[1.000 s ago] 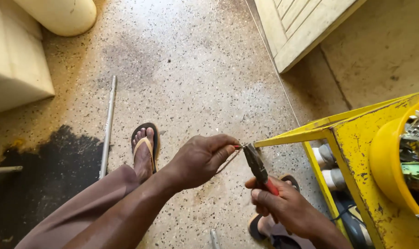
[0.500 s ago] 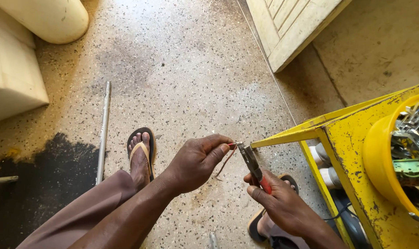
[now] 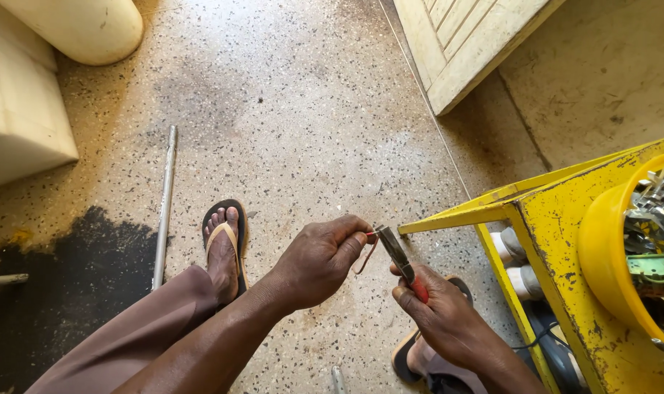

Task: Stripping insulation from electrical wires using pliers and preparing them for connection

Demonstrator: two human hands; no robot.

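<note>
Two hands busy: left hand (image 3: 319, 261) pinches thin wire (image 3: 367, 252), right hand (image 3: 443, 321) clamps pliers (image 3: 397, 255) at three o'clock; a slip could nip fingertips.

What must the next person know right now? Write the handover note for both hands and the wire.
Left hand: fingers pinch a short thin reddish wire.
Right hand: grips red-handled metal pliers, whose tip meets the wire's upper end.
Beside them: yellow metal frame with a yellow plastic bowl of metal parts.
Done: wire brought to the pliers.
Left: cannot tell whether the wire is cut or stripped yet.
</note>
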